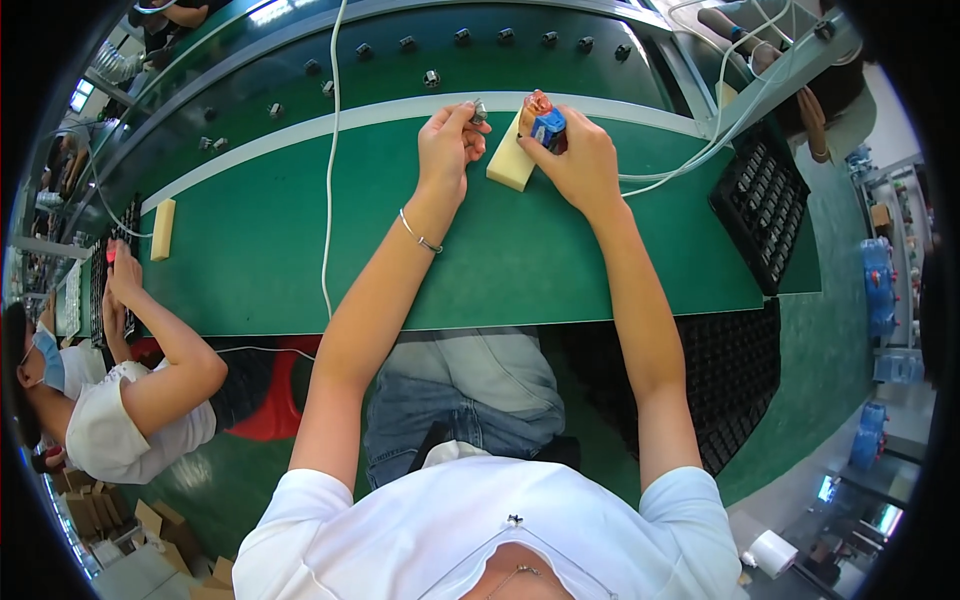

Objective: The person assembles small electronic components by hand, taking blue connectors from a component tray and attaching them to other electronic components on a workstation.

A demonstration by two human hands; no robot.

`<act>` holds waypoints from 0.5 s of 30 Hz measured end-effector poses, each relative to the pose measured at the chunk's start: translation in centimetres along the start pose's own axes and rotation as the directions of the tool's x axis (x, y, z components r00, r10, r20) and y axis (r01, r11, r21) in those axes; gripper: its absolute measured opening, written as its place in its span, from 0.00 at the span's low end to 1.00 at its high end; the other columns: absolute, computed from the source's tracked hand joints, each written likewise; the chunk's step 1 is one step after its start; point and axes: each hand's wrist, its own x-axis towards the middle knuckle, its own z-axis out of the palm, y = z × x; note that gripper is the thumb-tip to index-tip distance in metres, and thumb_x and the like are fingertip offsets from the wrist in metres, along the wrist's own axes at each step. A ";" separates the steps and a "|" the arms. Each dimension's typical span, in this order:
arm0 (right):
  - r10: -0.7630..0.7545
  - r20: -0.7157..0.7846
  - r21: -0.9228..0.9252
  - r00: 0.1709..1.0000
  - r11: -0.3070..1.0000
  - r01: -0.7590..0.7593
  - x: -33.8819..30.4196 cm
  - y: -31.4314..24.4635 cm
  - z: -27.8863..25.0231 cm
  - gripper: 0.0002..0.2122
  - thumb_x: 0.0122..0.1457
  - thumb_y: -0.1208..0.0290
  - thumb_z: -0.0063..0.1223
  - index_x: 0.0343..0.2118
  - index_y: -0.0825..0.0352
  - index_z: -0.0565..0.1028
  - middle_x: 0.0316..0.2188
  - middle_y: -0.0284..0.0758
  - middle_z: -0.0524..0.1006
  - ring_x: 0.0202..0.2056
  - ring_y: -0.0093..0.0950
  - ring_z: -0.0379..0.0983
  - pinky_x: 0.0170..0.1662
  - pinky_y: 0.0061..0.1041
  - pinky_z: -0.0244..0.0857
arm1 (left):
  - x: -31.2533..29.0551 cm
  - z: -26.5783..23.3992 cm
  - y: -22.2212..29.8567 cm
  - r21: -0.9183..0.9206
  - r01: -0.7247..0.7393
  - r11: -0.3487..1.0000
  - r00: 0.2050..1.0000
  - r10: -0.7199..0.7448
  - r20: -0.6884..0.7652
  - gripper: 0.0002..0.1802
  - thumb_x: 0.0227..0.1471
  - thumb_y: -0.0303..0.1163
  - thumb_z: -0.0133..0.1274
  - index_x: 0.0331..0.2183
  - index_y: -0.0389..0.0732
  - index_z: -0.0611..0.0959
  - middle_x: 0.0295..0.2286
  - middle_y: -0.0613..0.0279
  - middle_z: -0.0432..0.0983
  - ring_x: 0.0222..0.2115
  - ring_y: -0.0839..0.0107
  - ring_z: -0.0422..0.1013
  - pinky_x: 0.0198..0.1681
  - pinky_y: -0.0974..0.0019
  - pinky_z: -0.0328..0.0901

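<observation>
My left hand is closed, pinching a small silvery metal part at its fingertips above the green tabletop. My right hand grips a small bottle-like thing with a blue body and an orange end; its exact kind is unclear. Under and beside that thing lies a cream-coloured block, slanting between my hands. The tips of some right fingers are hidden behind what they hold.
Behind the table runs a dark green belt carrying several small dark metal parts. A white cable crosses the table left of my arms. At right stands a black tray of parts. A co-worker sits at far left near another cream block.
</observation>
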 end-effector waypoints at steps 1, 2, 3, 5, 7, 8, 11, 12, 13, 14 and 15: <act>-0.001 0.006 0.004 1.000 1.000 0.001 -0.1 0.0 -0.1 0.17 0.47 0.59 0.66 0.32 0.69 0.76 0.21 0.37 0.74 0.21 0.31 0.71 0.28 0.29 0.65 | 0.0 0.1 -0.1 0.002 0.003 1.000 1.000 -0.003 0.004 0.09 0.59 0.33 0.52 0.30 0.39 0.76 0.23 0.60 0.76 0.16 0.79 0.66 0.19 0.76 0.59; 0.002 0.004 0.003 1.000 1.000 -0.002 -0.1 0.1 -0.2 0.17 0.47 0.59 0.66 0.32 0.69 0.76 0.21 0.37 0.74 0.21 0.31 0.71 0.28 0.29 0.65 | 0.0 0.2 -0.1 0.000 -0.002 1.000 1.000 0.002 0.011 0.09 0.59 0.33 0.51 0.31 0.39 0.76 0.22 0.60 0.76 0.16 0.79 0.66 0.19 0.76 0.59; 0.003 0.002 0.002 1.000 1.000 -0.003 -0.1 0.2 -0.2 0.17 0.47 0.60 0.66 0.32 0.69 0.76 0.21 0.37 0.74 0.21 0.31 0.71 0.28 0.29 0.65 | 0.0 0.3 -0.2 -0.001 -0.006 1.000 1.000 0.006 0.019 0.09 0.59 0.33 0.51 0.31 0.39 0.76 0.22 0.60 0.76 0.16 0.79 0.66 0.19 0.76 0.59; -0.001 0.002 0.002 1.000 1.000 0.001 0.0 0.1 -0.1 0.17 0.47 0.60 0.66 0.32 0.69 0.76 0.21 0.37 0.74 0.22 0.31 0.71 0.28 0.29 0.66 | -0.1 0.2 0.0 0.001 -0.006 1.000 1.000 0.006 0.011 0.09 0.59 0.33 0.51 0.31 0.38 0.76 0.22 0.60 0.76 0.16 0.79 0.67 0.19 0.76 0.59; 0.009 0.028 0.002 1.000 1.000 -0.009 -0.1 0.1 -0.1 0.17 0.47 0.60 0.66 0.31 0.69 0.75 0.21 0.37 0.74 0.22 0.31 0.71 0.29 0.29 0.66 | -0.1 0.2 0.0 0.006 -0.005 1.000 1.000 0.005 0.005 0.09 0.59 0.33 0.51 0.31 0.38 0.76 0.22 0.60 0.76 0.16 0.79 0.67 0.19 0.76 0.59; 0.011 0.026 0.002 1.000 1.000 -0.011 -0.2 0.2 -0.2 0.17 0.47 0.60 0.66 0.31 0.69 0.75 0.21 0.37 0.74 0.22 0.31 0.71 0.29 0.29 0.66 | -0.1 0.3 0.0 0.005 -0.007 1.000 1.000 0.007 0.012 0.09 0.59 0.33 0.51 0.31 0.38 0.76 0.22 0.60 0.76 0.16 0.79 0.67 0.19 0.76 0.59; -0.030 0.045 0.061 0.999 0.998 0.028 -0.2 0.0 -0.2 0.17 0.47 0.60 0.66 0.31 0.69 0.75 0.21 0.37 0.74 0.22 0.32 0.72 0.29 0.29 0.66 | 0.0 0.2 -0.1 -0.005 -0.012 1.000 1.000 0.012 0.021 0.08 0.59 0.33 0.51 0.31 0.38 0.76 0.22 0.61 0.76 0.16 0.79 0.67 0.19 0.76 0.59; -0.007 0.033 0.002 0.999 1.000 0.007 0.1 0.0 -0.1 0.17 0.47 0.60 0.65 0.32 0.69 0.76 0.22 0.37 0.75 0.22 0.32 0.72 0.29 0.29 0.66 | 0.0 0.1 -0.1 -0.013 -0.013 1.000 1.000 0.014 0.022 0.08 0.59 0.33 0.51 0.31 0.38 0.76 0.22 0.61 0.76 0.16 0.79 0.67 0.19 0.76 0.59; 0.019 0.019 -0.056 1.000 0.998 -0.018 0.2 0.1 -0.2 0.17 0.48 0.60 0.65 0.33 0.68 0.76 0.22 0.38 0.75 0.22 0.32 0.72 0.29 0.29 0.67 | 0.0 0.1 -0.2 -0.012 -0.012 1.000 1.000 0.012 0.022 0.08 0.59 0.33 0.51 0.31 0.38 0.76 0.22 0.61 0.76 0.16 0.79 0.67 0.19 0.76 0.59; 0.021 0.019 -0.056 1.000 0.998 -0.020 0.3 0.3 -0.1 0.17 0.48 0.60 0.65 0.33 0.68 0.76 0.22 0.38 0.75 0.22 0.32 0.72 0.29 0.29 0.67 | 0.0 0.2 -0.2 -0.003 -0.020 1.000 0.999 0.020 0.031 0.08 0.59 0.33 0.51 0.31 0.38 0.77 0.22 0.61 0.76 0.16 0.79 0.67 0.19 0.76 0.59; 0.022 0.011 -0.056 1.000 0.998 -0.022 0.3 0.5 0.0 0.17 0.48 0.60 0.65 0.34 0.68 0.76 0.23 0.38 0.76 0.23 0.33 0.73 0.30 0.29 0.67 | 0.0 0.2 -0.3 0.005 -0.029 1.000 0.999 0.029 0.039 0.08 0.59 0.33 0.51 0.31 0.38 0.77 0.22 0.61 0.76 0.16 0.79 0.67 0.19 0.76 0.59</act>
